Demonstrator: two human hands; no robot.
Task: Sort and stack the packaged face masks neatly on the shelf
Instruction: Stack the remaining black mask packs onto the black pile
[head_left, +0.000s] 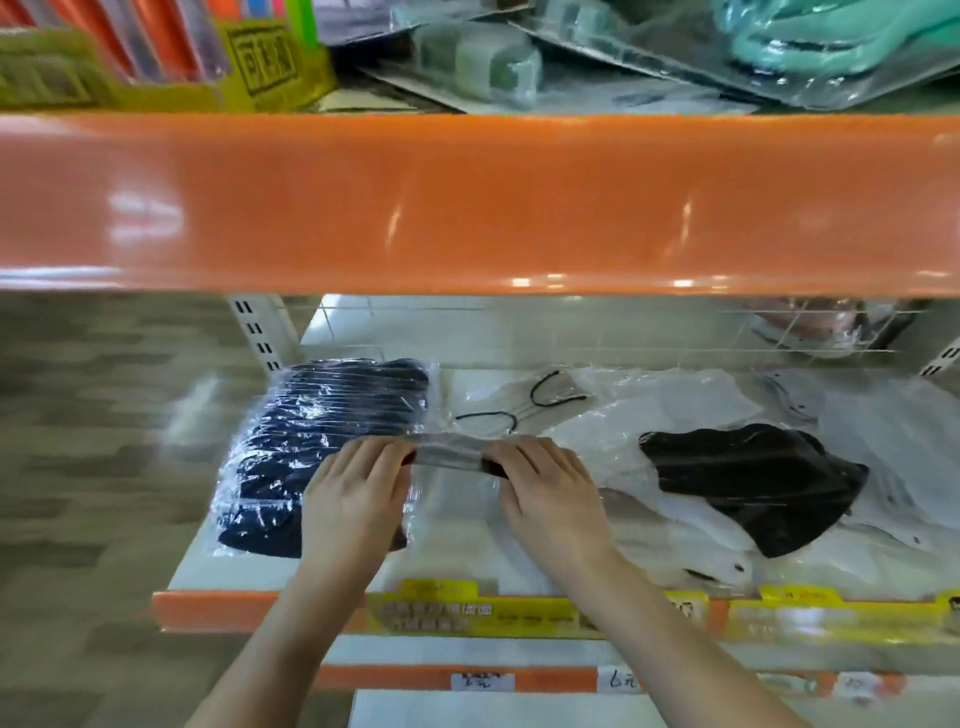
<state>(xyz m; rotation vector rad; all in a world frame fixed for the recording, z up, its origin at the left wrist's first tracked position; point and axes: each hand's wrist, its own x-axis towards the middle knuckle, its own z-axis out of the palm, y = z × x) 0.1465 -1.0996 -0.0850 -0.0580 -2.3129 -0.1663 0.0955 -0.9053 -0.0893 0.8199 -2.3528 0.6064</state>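
Two hands on one mask packet

Left hand (358, 488) and right hand (545, 486) pinch the clear packet (449, 457) by its ends; navy mask stack (322, 447) beside it on the shelf (234, 571).

A white price tag (618, 680) on the lower orange shelf edge (545, 679), at six o'clock, reads "6元". A yellow box (270, 65) at eleven o'clock carries framed Chinese characters, too blurred to read. The yellow label strip (467, 613) on the mask shelf's edge bears illegible print.
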